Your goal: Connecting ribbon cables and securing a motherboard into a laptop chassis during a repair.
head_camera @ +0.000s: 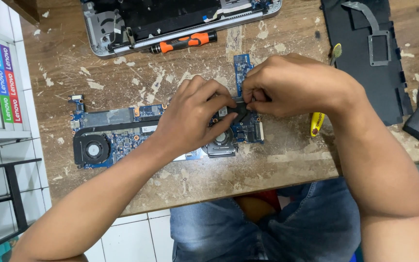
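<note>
A: Count, head view. One blue laptop motherboard [122, 138] at centre-left of the frame, lying flat on the worn wooden table [277, 167]. Two fans on it: one round black fan [91, 149] at its left end, a second fan [220, 140] just below the hands.

B: Tools?

A: One screwdriver with an orange-and-black handle [187, 41], upper centre, lying against the lower edge of the opened laptop chassis [122, 24]. One yellow-handled tool [317, 122], mostly hidden behind the right wrist. One black cover panel [364, 63], upper right.

B: Containers?

A: Only the chassis, an open shell; interior dark, a few ribbon cables show inside.

B: Grip?

A: Left hand [190, 119] has fingers curled down, pinching a small dark part [238, 110] at the board's right end. Right hand [292, 85] is closed tight, fingertips meeting the same part from the opposite side. Both hands touch it; the two sets of fingertips are just beside each other. What the part is, cannot tell.

B: Board position?

A: Centre of the frame, near the table's front edge, above the person's denim-clad lap [267, 228].
</note>
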